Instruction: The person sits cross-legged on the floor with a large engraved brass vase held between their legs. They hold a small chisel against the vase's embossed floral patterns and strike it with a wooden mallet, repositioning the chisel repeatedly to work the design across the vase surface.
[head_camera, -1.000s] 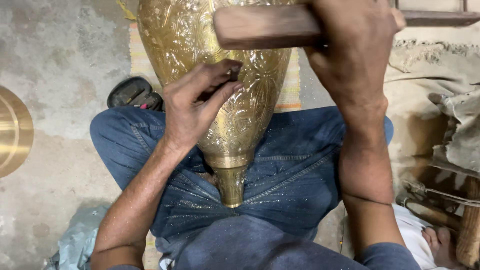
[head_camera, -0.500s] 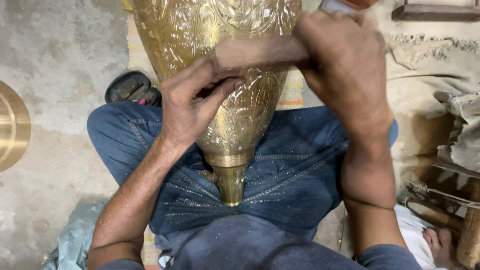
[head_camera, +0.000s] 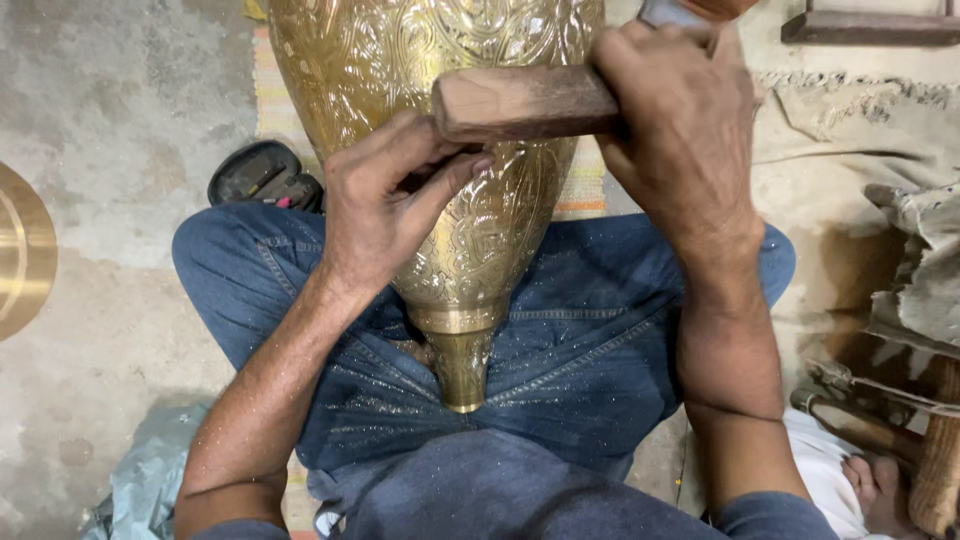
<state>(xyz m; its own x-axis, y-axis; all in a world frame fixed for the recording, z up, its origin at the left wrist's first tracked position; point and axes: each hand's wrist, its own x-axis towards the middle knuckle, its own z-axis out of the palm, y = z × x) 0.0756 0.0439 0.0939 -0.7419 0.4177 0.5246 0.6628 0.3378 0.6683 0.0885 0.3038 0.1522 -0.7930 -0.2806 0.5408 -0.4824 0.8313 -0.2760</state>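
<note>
A large engraved brass vase (head_camera: 470, 120) lies between my knees, its narrow neck (head_camera: 462, 365) pointing toward my lap. My left hand (head_camera: 385, 205) rests on the vase's left side with fingers pinched together around a small tool that is mostly hidden. My right hand (head_camera: 685, 140) is closed around a wooden mallet (head_camera: 520, 102), whose head sits just above my left fingertips. Fine brass filings speckle my blue jeans (head_camera: 570, 360).
A brass disc (head_camera: 20, 250) lies on the concrete floor at the left edge. A dark object (head_camera: 262, 175) sits behind my left knee. Cloth (head_camera: 900, 200) and wooden-handled tools (head_camera: 900, 430) crowd the right. Crumpled plastic (head_camera: 145, 480) lies lower left.
The mallet swung down toward my left fingers half a second ago and now sits slightly raised again. My left hand has stayed on the vase.
</note>
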